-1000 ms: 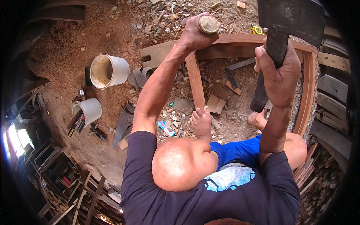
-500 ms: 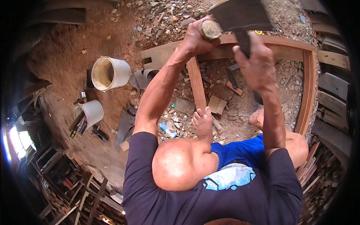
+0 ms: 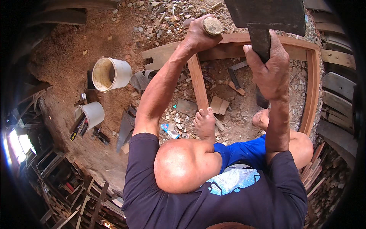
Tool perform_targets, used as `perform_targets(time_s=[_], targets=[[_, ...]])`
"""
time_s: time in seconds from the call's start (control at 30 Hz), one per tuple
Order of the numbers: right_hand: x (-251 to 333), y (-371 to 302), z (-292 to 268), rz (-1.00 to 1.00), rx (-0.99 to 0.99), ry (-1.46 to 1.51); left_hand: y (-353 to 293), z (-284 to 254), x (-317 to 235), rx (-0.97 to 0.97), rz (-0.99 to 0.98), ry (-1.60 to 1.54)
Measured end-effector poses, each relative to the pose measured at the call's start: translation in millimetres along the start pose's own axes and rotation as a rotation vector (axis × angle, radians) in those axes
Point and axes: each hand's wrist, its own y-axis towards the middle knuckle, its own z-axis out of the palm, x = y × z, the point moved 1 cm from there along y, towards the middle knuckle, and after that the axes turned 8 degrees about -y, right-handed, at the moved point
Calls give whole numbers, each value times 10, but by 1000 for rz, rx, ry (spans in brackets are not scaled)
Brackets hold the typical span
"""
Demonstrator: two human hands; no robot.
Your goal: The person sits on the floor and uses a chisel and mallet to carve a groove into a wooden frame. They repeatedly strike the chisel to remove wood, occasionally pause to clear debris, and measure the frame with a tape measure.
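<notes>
My left hand (image 3: 198, 36) is wrapped round a wooden tool handle (image 3: 213, 26) with a pale, battered round end. It rests at the timber frame's far rail, and the tool's lower part is hidden. My right hand (image 3: 270, 68) grips the dark handle of a hatchet (image 3: 267, 15), whose broad dark head is raised to the right of the left hand. The head runs out of the top of the picture. Beneath both hands lies the brown timber frame (image 3: 313, 87), with a mortise at its left end. A crossbar (image 3: 199, 84) runs toward my bare foot (image 3: 205, 124).
To the left stand a white bucket (image 3: 121, 74) and a smaller white bucket (image 3: 94, 114) with tools in it. A handsaw (image 3: 125, 129) lies near my knee. An angled metal square (image 3: 234, 76) and wood offcuts (image 3: 219, 105) lie inside the frame. Planks (image 3: 339, 87) line the right side.
The hatchet and my right hand have moved to the right, and the hatchet's head looks larger now. My left hand stays in almost the same place on the wooden handle.
</notes>
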Motion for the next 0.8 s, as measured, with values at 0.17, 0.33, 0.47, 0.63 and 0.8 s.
perform_targets(time_s=[0.17,0.33,0.47,0.63,0.8], targets=[[-183,-35,141,49,52,-120,-48,97,-36,-5,32,-4],[-514,-81,248,-12,173,-312,-16,143,-139,42,77,79],[-215,-71,147,-20,-48,-50,-69,147,-111,38,26,59],[-548,-37,216,25,203,-466,-45,221,-111,55,24,102],[-340,-80,249,-39,10,-165,-128,58,13,45,-12,93]])
